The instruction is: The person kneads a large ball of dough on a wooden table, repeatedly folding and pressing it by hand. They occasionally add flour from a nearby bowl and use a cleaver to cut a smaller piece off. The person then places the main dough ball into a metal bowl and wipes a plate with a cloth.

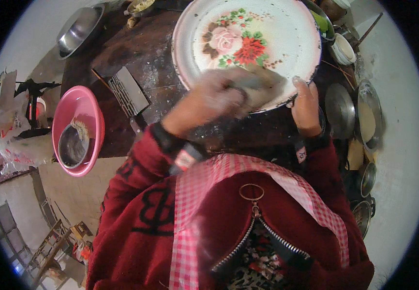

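Observation:
A large white enamel tray (274,32) with a flower print and a chipped dark rim is tilted up in front of me over the dark table. My left hand (218,90), blurred by motion, is on a greyish-brown cloth (265,81) pressed against the lower part of the tray's face. The cloth is blurred too, and its edges are hard to make out. On the lower right, my right hand (305,103) grips the tray's rim, with fingertips over its inner edge.
A broad-bladed kitchen knife (131,87) lies on the dark wooden table (151,65). Left stands a pink plastic basin (95,108) holding a grey bowl (72,148). A steel basin (80,30) is at the upper left. Metal pans (340,108) and bowls (343,49) line the right wall.

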{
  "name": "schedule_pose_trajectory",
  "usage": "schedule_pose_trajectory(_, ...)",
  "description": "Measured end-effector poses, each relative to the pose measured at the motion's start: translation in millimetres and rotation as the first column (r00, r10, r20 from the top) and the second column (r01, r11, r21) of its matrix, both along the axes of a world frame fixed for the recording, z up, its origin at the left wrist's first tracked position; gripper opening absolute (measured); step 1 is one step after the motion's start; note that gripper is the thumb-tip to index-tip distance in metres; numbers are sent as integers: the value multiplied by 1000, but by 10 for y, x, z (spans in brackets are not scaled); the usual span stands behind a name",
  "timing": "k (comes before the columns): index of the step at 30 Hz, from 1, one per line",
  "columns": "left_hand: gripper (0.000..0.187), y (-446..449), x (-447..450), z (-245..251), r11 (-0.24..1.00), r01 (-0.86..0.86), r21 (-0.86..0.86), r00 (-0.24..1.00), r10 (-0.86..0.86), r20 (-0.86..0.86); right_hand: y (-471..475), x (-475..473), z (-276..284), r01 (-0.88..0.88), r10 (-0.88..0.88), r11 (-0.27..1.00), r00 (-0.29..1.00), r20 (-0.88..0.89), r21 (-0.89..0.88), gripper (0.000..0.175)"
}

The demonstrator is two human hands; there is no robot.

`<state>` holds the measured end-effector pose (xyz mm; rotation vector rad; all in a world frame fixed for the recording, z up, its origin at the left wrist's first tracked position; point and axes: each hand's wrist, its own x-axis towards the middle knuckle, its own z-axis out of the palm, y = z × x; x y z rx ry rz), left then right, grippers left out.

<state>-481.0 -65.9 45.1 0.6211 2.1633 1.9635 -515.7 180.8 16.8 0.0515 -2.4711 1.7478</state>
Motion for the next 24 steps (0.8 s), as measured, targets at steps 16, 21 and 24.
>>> schedule_pose_trajectory(16, 32, -1089, -47, -264, 772, -82, -631, 990, -10, -140, -41, 18, -185, -98, 194, 931, 949, -248, 351, 31)
schedule_pose_trajectory(21, 30, -1951, -73, -291, 808, -403, -431, 915, 355, -191, 91, 68, -81, 111, -30, 926, 974, 223, -360, 30)
schedule_pose_trajectory(24, 34, -2640, -249, -306, 772, -541, -333, 833, 547, -85, 184, 161, 77, 33, -33, 997, 999, -5, 67, 24)
